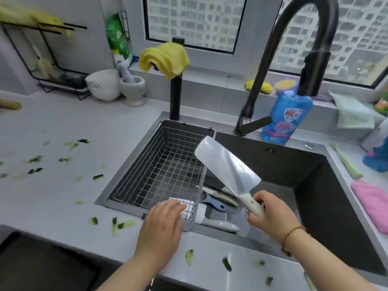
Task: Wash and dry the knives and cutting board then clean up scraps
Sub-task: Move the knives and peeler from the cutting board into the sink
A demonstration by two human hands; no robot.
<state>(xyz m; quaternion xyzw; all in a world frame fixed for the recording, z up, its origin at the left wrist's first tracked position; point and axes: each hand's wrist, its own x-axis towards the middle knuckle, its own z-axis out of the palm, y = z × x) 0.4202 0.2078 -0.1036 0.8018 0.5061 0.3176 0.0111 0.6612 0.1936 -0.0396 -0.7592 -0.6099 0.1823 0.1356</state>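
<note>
Green peel scraps [35, 159] lie uncleared on your left. Your left hand [161, 225] rests loose-fingered on the wire sink basket [163, 164]. Your right hand [270, 213] grips the broad steel cleaver [226, 164] above the dark sink [294, 164]. The grey-handled knife [222, 225] waits below; drying looks ahead.

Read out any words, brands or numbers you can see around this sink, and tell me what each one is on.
"雕": large white character on a red shield, on the blue detergent bottle. The smaller print beside and below it is too blurred to read.
Green bag by the window: it has print, but it is too blurred to read.
Cleaver blade: a small dark mark, too small to read.
No other text is legible.
</note>
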